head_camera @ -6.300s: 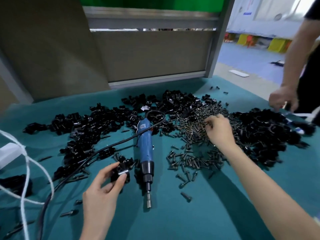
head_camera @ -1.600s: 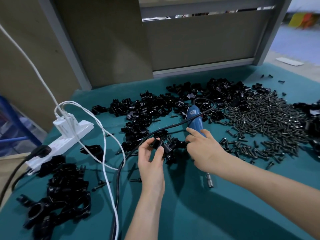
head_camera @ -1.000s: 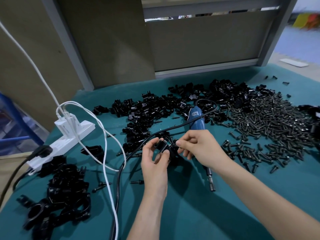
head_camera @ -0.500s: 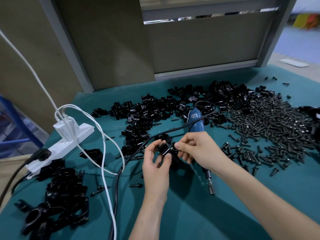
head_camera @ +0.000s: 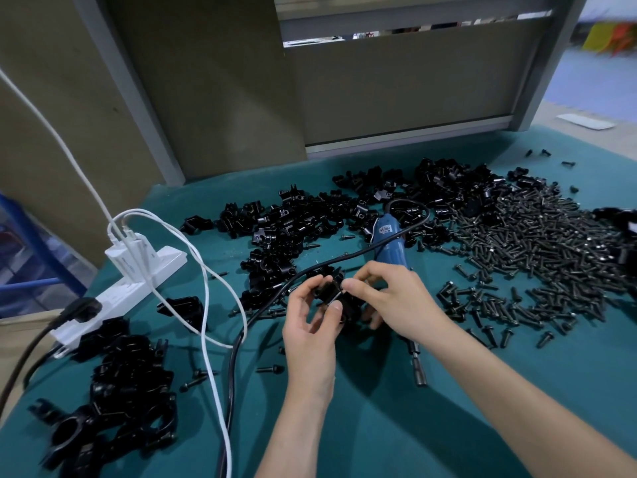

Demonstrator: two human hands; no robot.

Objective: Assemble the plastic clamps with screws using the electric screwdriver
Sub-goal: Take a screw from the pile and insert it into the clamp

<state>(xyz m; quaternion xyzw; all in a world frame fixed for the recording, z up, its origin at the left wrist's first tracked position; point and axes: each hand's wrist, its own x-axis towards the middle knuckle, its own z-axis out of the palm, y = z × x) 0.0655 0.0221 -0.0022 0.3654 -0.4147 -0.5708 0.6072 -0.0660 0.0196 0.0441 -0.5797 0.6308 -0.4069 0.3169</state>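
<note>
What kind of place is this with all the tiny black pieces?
Probably a factory or workshop assembly bench: heaps of black plastic clamps and loose screws cover the teal table, a blue electric screwdriver lies among them, and the left hand and right hand hold one clamp.
</note>
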